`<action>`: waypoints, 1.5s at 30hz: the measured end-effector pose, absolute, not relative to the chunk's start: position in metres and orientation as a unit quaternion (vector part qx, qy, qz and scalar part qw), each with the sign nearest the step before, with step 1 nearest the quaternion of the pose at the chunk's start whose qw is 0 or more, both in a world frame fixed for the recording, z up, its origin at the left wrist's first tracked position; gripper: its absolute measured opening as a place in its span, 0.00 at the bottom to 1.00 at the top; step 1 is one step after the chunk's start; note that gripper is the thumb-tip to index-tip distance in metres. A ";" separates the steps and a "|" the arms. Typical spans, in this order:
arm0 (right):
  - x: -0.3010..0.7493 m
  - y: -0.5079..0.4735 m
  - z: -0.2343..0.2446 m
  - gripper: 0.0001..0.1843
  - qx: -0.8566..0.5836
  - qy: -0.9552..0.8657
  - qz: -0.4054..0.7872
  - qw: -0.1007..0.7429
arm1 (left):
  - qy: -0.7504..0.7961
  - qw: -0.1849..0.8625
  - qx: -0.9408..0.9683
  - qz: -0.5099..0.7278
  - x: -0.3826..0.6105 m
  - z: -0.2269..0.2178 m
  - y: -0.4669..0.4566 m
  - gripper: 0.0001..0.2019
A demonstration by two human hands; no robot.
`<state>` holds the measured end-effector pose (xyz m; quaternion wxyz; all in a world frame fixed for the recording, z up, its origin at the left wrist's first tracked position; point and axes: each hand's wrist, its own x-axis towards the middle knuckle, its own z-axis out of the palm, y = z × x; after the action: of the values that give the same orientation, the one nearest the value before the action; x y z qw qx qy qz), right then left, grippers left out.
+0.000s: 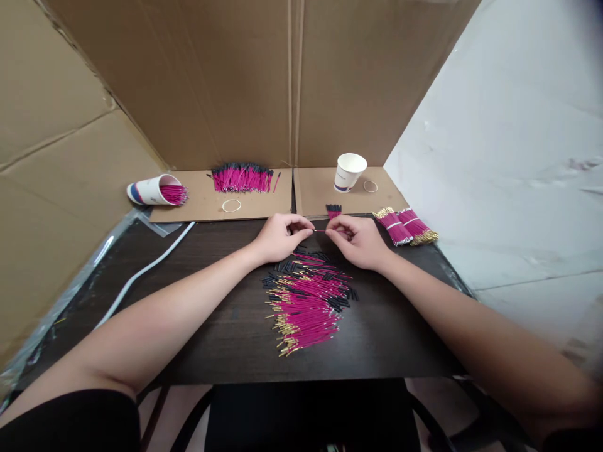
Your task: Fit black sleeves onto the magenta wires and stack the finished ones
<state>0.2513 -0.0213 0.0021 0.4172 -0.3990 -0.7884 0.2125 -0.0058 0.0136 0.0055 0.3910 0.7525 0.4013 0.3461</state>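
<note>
Above the near pile, my right hand point(358, 242) pinches a thin magenta wire point(320, 230) that reaches left. My left hand point(281, 238) is closed, thumb against fingers, right at the wire's other end; what sits between those fingertips is hidden. Below both hands lies a loose pile of magenta wires point(306, 307) with gold tips at the left. Short black sleeves point(336, 304) are scattered on and around that pile. Just behind my right hand is a small group of wires with black ends point(334, 209), partly covered by the hand.
On the cardboard strip point(198, 213) lie a row of black-ended wires point(242, 178), a tipped paper cup point(151, 190) with wires inside, an upright paper cup point(350, 172) and rubber bands point(231, 205). Banded wire bundles point(406, 226) lie at right. A white cable point(146, 270) crosses the left.
</note>
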 end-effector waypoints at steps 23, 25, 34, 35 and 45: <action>0.251 -0.022 0.001 0.11 -0.422 -0.777 0.220 0.412 | 0.394 0.387 0.751 0.361 -0.005 0.006 0.013 0.04; 0.251 -0.022 0.001 0.11 -0.417 -0.777 0.222 0.416 | 0.393 0.387 0.753 0.359 -0.005 0.006 0.013 0.04; 0.252 -0.022 0.001 0.10 -0.407 -0.785 0.215 0.414 | 0.399 0.391 0.750 0.355 -0.005 0.004 0.013 0.04; 0.252 -0.022 0.002 0.10 -0.408 -0.785 0.215 0.413 | 0.397 0.392 0.749 0.357 -0.005 0.004 0.013 0.04; 0.250 -0.022 0.003 0.10 -0.408 -0.788 0.207 0.412 | 0.392 0.389 0.754 0.357 -0.005 0.008 0.011 0.05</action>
<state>0.2504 -0.0222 0.0033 0.4120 -0.4080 -0.7880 0.2071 -0.0052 0.0110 0.0084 0.3893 0.7535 0.3917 0.3566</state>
